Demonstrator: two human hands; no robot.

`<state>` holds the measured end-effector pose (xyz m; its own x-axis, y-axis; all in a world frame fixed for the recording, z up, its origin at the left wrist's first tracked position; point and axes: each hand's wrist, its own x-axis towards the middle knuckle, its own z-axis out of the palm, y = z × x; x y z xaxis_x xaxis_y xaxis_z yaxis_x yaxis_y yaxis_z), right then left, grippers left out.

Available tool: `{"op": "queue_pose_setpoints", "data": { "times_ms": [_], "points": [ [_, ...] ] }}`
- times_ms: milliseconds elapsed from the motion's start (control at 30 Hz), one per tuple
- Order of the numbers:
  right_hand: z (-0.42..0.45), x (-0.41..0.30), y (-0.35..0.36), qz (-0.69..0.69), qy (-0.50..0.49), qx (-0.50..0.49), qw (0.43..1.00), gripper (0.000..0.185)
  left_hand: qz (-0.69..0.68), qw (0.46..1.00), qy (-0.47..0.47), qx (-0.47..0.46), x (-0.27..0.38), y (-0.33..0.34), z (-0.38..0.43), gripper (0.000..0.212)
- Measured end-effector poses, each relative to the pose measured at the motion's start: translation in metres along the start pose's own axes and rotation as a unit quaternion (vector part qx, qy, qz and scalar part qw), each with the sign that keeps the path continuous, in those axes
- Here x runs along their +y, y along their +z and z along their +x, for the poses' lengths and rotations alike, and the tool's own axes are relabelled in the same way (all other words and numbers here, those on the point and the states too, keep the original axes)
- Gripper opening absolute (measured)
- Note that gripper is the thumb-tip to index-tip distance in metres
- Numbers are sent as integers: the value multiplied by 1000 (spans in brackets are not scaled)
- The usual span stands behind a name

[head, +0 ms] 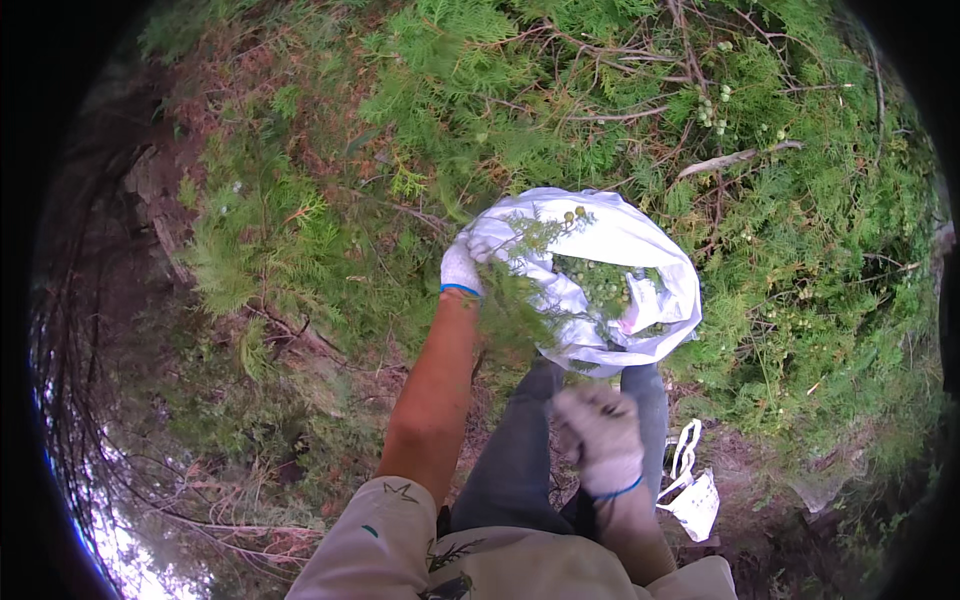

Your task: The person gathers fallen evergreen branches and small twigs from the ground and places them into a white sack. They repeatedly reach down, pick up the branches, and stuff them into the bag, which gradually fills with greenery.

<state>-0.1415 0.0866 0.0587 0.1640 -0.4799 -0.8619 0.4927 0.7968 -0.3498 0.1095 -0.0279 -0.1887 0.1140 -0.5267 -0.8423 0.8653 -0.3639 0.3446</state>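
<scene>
My left hand (463, 264), in a white knit glove with a blue cuff edge, is closed at the left rim of a white plastic bag (679, 281). A leafy conifer sprig (536, 234) with a few round cones (574, 216) reaches from that hand over the bag's mouth. Whether the fingers also grip the bag's rim is unclear. Many small green cones (600, 283) lie inside the wide-mouthed bag, partly hidden by its folds. Below the bag, over my legs, is my right hand (600, 435), gloved and blurred. Its fingers are curled, and their contents cannot be made out.
Dense conifer foliage (810, 247) surrounds the bag, with green cones (712, 112) on twigs at upper right. A bare broken branch (739, 158) pokes out there. A white bag with handles (696, 504) lies by my right leg. Dry branches (247, 529) spread at lower left.
</scene>
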Motion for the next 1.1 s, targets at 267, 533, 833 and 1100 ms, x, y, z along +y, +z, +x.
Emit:
{"op": "queue_pose_setpoints", "data": {
  "times_ms": [267,533,833,1100],
  "points": [
    [189,20,-109,-410,-222,94,880,59,136,988,32,68,-20,24,-26,17],
    [124,-15,43,-1,94,-370,924,112,98,995,3,6,12,-32,-68,23],
    [36,6,85,-197,-34,-363,910,41,-97,993,-66,-2,58,-74,-111,27],
    [-7,-38,-7,-546,-432,-28,717,54,-71,997,16,8,64,-34,-130,13]
  ]
}}
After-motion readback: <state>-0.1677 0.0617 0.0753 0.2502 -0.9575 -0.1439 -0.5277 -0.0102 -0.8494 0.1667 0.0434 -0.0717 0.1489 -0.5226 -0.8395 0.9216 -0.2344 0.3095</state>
